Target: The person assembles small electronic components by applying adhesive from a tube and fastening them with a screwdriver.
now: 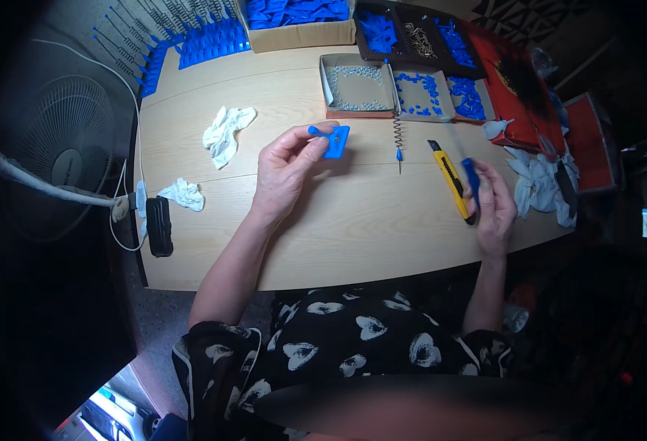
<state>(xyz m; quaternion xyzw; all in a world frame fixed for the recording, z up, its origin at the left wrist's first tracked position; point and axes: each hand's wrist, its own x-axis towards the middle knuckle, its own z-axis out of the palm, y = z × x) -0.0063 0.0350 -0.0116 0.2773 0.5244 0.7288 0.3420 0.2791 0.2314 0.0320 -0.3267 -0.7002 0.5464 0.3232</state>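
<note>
My left hand [287, 163] is raised over the middle of the table, thumb and fingers pinching a small blue plastic piece [336, 141] with a flat plate and a dark spot in it. On the right, my right hand [494, 204] is closed around a tool with a dark blue handle [471, 176]; its thin upper end is smeared by motion, so its kind is unclear. Just left of that hand lies a yellow utility knife [450, 178]. Between both hands a dark coil spring on a rod with a blue tip [399, 143] rests on the tabletop.
Cardboard trays hold clear beads [360, 103] and small blue parts [420, 112]. Behind them stand a dark divided tray [404, 57] and a box of blue pieces [303, 38]. Assembled spring pieces [213, 48] line the back left. White cloths [228, 137], a black case [159, 226] and a fan [70, 158] are leftward.
</note>
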